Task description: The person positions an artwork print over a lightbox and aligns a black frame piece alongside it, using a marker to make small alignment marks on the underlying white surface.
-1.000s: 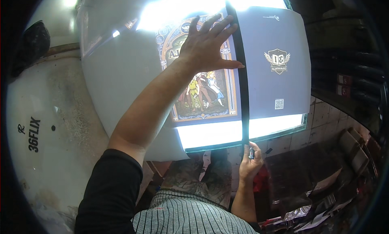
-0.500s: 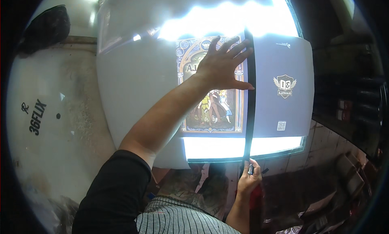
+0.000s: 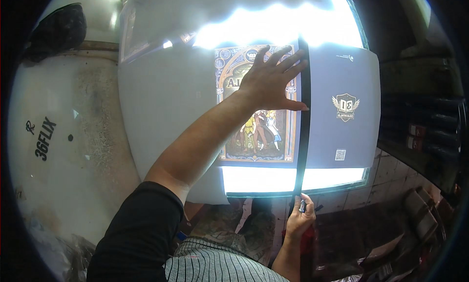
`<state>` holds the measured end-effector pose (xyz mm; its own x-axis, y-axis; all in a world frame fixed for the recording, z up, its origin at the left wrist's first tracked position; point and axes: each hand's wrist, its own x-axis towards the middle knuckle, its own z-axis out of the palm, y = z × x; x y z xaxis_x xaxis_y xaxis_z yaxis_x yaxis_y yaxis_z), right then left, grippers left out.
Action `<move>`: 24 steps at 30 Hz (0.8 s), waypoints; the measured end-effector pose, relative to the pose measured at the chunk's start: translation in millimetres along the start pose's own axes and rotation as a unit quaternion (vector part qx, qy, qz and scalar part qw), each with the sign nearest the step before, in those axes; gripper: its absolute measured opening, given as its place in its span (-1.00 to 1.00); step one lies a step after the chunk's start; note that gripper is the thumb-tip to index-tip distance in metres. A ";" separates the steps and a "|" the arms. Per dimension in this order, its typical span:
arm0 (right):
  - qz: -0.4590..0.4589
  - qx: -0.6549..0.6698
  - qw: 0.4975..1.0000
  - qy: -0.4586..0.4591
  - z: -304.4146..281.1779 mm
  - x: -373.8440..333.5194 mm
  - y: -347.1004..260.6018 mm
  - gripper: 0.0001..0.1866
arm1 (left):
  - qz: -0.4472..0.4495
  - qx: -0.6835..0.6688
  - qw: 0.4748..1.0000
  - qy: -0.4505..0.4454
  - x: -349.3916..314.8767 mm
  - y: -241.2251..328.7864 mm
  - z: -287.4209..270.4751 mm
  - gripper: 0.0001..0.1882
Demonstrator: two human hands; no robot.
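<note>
A printed cover sheet (image 3: 322, 135) in dark blue lies on a brightly lit glass panel (image 3: 259, 182), its picture and emblem showing mirrored. Across the sheet, from far to near, runs a long, narrow black strip (image 3: 304, 135) that looks like a straightedge. My left hand (image 3: 268, 82) rests on the picture half with fingers spread, thumb and fingertips reaching the strip's left edge. At the strip's near end, just beyond the panel's edge, my right hand (image 3: 299, 218) is closed. A small blue and silver pen-like tool (image 3: 302, 206) shows in its fingers; the tool's tip is hidden.
A large white sheet (image 3: 161, 106) covers the left of the lit panel. Farther left stands a pale, worn surface (image 3: 68, 169) with a dark object (image 3: 58, 33) at its far end. Dark rolls or stacked goods (image 3: 420, 116) line the right side.
The whole view has shifted very slightly. Both hands keep their places on the sheet and at the strip's near end.
</note>
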<state>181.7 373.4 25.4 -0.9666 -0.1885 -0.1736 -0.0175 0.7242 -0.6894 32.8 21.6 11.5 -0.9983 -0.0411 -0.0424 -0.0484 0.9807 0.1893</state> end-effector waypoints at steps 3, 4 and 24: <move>-0.006 -0.003 1.000 0.002 -1.5 -0.1 -1.1 -0.85 | 0.002 0.005 1.000 -0.002 0.0 1.7 1.2 0.20; -0.007 -0.004 1.000 0.003 -2.1 -0.2 -1.4 -0.85 | 0.003 0.003 1.000 -0.003 0.5 2.7 2.1 0.20; 0.015 0.020 1.000 0.010 1.9 1.6 0.1 -0.84 | 0.001 0.053 0.998 0.031 1.4 -0.3 8.4 0.18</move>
<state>180.7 371.9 23.7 -0.9717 -0.1536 -0.1796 0.0207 0.7018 -0.7121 31.7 22.9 3.2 -0.9987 -0.0471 0.0194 -0.0453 0.9953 0.0852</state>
